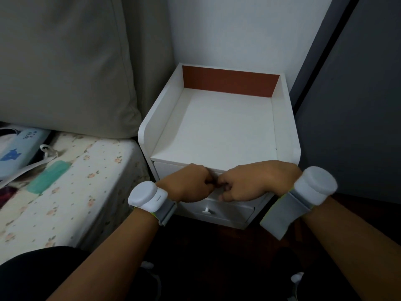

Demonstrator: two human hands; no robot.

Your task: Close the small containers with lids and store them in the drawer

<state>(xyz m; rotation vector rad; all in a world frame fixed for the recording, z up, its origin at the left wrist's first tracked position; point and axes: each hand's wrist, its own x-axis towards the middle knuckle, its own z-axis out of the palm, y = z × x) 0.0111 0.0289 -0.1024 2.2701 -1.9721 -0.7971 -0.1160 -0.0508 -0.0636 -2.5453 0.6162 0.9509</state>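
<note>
A white bedside cabinet stands in front of me with nothing on its rimmed top. My left hand and my right hand meet at the middle of the top drawer, fingers curled together against its front. They cover the spot where its knob would sit, so the knob itself is hidden. The drawer looks pushed in or nearly so. Below it is a second drawer with a small white knob. No small containers or lids are in view.
A bed with a floral sheet lies left of the cabinet, with a grey pillow, a teal object and a blue pouch on it. A dark panel stands close on the right. The floor below is dark.
</note>
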